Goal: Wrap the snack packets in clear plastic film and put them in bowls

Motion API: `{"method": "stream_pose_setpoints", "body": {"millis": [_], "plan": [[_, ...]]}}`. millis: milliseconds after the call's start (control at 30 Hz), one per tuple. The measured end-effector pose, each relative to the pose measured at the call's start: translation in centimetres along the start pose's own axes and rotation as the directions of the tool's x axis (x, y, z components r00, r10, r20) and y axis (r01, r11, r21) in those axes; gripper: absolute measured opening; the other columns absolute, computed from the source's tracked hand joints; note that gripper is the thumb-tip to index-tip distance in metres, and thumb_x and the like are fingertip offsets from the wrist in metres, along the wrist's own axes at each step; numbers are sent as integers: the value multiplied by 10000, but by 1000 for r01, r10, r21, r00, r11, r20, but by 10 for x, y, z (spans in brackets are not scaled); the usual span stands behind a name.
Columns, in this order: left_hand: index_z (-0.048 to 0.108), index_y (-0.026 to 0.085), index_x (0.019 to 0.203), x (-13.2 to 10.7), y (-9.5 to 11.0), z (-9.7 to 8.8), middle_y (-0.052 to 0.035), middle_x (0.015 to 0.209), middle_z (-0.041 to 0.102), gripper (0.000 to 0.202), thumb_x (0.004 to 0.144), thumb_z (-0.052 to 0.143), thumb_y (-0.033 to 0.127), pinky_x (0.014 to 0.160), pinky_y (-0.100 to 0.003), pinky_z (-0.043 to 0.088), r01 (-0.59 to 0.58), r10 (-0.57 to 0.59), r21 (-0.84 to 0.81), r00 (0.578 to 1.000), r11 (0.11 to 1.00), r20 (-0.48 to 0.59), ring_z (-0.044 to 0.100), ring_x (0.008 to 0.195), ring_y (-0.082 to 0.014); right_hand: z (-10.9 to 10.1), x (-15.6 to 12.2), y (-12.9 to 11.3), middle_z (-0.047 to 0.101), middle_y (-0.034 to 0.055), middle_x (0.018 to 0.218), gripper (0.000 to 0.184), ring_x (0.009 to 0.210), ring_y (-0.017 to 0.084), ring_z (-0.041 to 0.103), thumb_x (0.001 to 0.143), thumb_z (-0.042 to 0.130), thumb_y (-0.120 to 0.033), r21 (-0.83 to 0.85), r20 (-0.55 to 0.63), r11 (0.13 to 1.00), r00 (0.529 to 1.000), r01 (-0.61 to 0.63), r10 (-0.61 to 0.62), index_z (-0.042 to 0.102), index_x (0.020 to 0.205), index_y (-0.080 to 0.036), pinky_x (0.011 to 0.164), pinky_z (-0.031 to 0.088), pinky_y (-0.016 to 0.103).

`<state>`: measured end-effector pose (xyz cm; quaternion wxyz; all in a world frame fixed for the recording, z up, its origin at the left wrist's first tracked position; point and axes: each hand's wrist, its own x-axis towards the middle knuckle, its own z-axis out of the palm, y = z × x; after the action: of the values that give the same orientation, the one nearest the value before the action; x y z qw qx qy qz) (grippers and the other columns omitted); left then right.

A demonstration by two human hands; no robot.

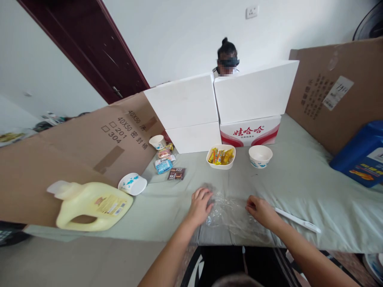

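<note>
A crumpled clear plastic bag [224,213] is spread on the cloth-covered table in front of me. On its left side, my left hand [200,205] is closed with bent fingers on the film. At its right side my right hand [261,210] pinches the film with curled fingers. Close to my right wrist lies a slim white stick-like tool [297,220], its kind unclear. Beyond my hands stands a white tray [231,162] holding several yellow-wrapped snacks [221,156]. A white paper bowl [261,156] with a blue pattern is upright to the tray's right.
A yellow detergent jug [95,205] lies at left near a tipped paper bowl [133,184]. Several packaged snacks [164,166] and another bowl [157,142] lie behind. White boxes [191,101] wall off the back; a person [227,59] is behind them. A blue jug [360,155] lies right.
</note>
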<state>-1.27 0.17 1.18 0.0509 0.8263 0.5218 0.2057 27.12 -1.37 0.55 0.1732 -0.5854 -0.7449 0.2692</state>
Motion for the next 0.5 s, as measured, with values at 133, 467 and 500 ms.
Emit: {"method": "stream_pose_setpoints", "body": {"millis": [133, 467, 500], "plan": [[686, 204, 870, 23, -8, -10, -56, 858, 650, 144, 806, 599, 109, 849, -413, 439, -49, 48, 5, 986, 999, 161, 558, 908, -243, 3, 0, 3, 671, 20, 810, 144, 754, 157, 606, 833, 448, -189, 28, 4, 1000, 1000, 12, -12, 581, 888, -197, 671, 385, 250], [661, 198, 855, 56, -16, 13, -19, 842, 638, 111, 850, 559, 152, 745, -263, 458, -3, 47, -173, 967, 985, 249, 593, 787, -164, 6, -2, 6, 684, 65, 1011, 245, 880, 189, 636, 899, 407, -226, -67, 2, 998, 1000, -6, 6, 608, 1036, -198, 732, 399, 282], [663, 195, 838, 57, -16, 16, -19, 841, 631, 90, 835, 583, 153, 738, -263, 458, -4, 46, -167, 967, 986, 249, 590, 772, -162, 4, -2, 8, 681, 69, 1036, 256, 879, 191, 640, 911, 401, -236, -95, -3, 995, 1000, -12, 12, 602, 1065, -200, 729, 402, 284]]}}
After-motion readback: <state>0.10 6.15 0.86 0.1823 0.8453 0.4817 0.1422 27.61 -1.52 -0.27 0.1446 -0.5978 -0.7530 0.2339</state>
